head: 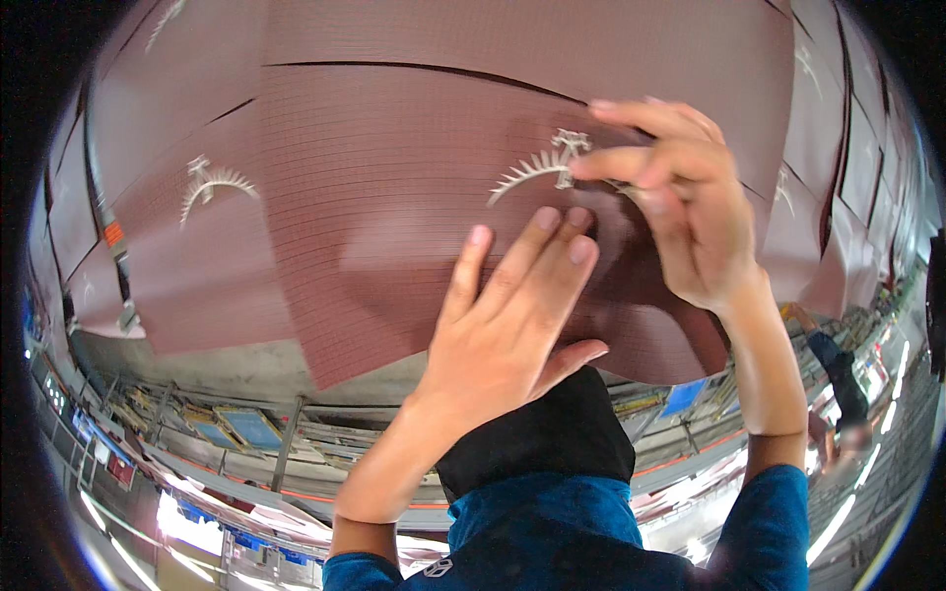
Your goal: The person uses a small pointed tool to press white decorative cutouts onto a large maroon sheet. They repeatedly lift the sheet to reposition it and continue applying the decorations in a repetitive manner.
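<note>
A maroon fabric sheet [369, 221] with fine dark lines lies before me, its near edge hanging at a slant. My left hand [510, 318] rests flat on it or just above, fingers spread and pointing away from me. Beyond the fingertips is a white printed motif [528, 173], a spiky arc with a small figure across it. My right hand [680, 192] is raised at the motif's right part, its fingers bent and slightly blurred, and hides some of the print. Whether its thumb and fingers pinch anything cannot be made out. The cloth right of the motif looks dark and shadowed.
More maroon pieces with the same print [218, 185] lie left and right, with dark gaps between them. Framed screens [251, 428] sit on a rack under the table's near edge [369, 384]. Another person [842, 377] is at the far right.
</note>
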The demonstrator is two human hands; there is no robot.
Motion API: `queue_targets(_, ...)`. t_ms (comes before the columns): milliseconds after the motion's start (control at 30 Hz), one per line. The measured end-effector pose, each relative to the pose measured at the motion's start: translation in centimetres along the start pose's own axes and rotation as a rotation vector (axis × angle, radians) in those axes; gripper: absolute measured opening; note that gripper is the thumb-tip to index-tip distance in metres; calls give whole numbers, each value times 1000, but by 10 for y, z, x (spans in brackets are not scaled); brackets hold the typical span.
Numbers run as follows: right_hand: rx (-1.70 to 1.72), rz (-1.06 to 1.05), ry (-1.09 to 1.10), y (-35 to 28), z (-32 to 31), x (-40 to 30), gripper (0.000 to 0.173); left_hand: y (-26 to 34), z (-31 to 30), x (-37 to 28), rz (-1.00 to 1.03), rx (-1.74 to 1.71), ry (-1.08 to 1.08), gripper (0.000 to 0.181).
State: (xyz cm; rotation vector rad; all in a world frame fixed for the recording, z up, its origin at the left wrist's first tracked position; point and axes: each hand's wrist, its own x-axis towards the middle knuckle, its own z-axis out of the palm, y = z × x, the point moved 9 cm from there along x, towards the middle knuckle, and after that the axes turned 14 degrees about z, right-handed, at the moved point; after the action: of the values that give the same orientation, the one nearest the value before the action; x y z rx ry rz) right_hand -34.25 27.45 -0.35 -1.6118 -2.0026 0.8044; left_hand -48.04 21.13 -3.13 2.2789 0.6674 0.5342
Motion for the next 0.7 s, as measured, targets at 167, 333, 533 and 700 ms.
queue_targets(167,531,274,265,6,-26,-25,18,5,-9,3,16,-119,25,85)
queue_targets(333,583,334,362,-37,-37,-36,21,18,-59,-18,82,-405,351,75)
queue_targets(533,877,388,183,-126,60,-30,14,5,-117,-94,-55,-557,515,82)
queue_targets(700,839,384,-169,-212,158,-20,29,-29,-188,-178,-277,-682,832,96)
